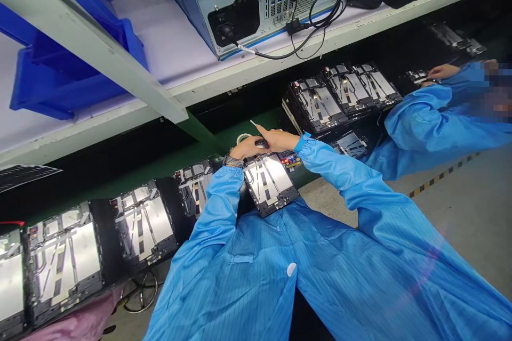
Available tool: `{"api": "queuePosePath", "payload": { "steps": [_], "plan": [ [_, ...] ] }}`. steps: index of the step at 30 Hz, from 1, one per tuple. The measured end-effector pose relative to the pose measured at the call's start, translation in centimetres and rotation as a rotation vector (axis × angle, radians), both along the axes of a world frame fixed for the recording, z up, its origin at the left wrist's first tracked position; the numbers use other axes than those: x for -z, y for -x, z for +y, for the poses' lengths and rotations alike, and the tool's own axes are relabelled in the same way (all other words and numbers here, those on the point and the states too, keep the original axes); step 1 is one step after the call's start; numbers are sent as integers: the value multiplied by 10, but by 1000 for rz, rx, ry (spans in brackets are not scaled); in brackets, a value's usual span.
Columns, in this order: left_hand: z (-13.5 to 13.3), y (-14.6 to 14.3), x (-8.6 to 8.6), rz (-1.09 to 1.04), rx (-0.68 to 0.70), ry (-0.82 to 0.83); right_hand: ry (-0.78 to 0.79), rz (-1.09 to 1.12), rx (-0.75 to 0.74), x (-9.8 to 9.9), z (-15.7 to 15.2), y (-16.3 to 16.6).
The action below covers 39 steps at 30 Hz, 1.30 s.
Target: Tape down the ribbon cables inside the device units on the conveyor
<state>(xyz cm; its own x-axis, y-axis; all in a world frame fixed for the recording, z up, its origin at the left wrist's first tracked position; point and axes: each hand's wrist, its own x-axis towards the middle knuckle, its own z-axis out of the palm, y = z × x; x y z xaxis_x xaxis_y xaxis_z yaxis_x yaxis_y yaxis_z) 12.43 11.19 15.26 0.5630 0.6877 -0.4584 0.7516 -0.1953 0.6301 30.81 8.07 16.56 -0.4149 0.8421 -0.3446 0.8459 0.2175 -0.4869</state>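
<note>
An opened tablet-like device [271,183] with silver shielding lies in front of me on the green belt. Both my hands meet at its far edge. My left hand [247,146], with a watch on the wrist, is curled beside a roll of tape [242,137]. My right hand [276,139] is closed in a pinch around a thin white strip [253,123] that sticks up from its fingers. A small dark part [262,143] sits between the two hands. Blue sleeves cover both arms.
More opened devices [138,224] line the belt to my left, and a stack of them [344,90] sits to the right. A co-worker in blue [432,117] works at the right. Overhead, a shelf carries a computer case [256,0] and blue bins [68,69].
</note>
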Motion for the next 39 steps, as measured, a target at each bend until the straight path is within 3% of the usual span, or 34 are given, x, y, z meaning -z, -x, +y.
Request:
{"api": "queuePosePath", "payload": {
  "steps": [3,6,12,15,19,23,27,30,34,39],
  "plan": [
    [-2,-1,-3,-4,-3,-7,-12,-17,32,0,3,3],
    [-3,0,-5,34,-19,-14,-27,13,154,1,10,-7],
    [-3,8,-8,55,16,-6,129,466,533,23,2,-47],
    [-6,5,-4,67,21,-23,30,686,692,35,-20,-50],
    [-10,1,0,70,-12,-103,-157,754,783,38,-50,-36],
    [-9,28,-9,-236,-132,-227,-267,684,561,25,-73,-7],
    [-28,80,-9,-453,-451,-290,-256,616,190,20,-78,33],
    [-63,105,11,-516,-625,-219,-197,606,43,24,-67,53],
    [-106,104,48,-608,-761,-106,-90,655,-41,26,-41,63],
    [-120,87,70,-746,-836,13,-47,595,-99,20,-18,70]
  ]
}}
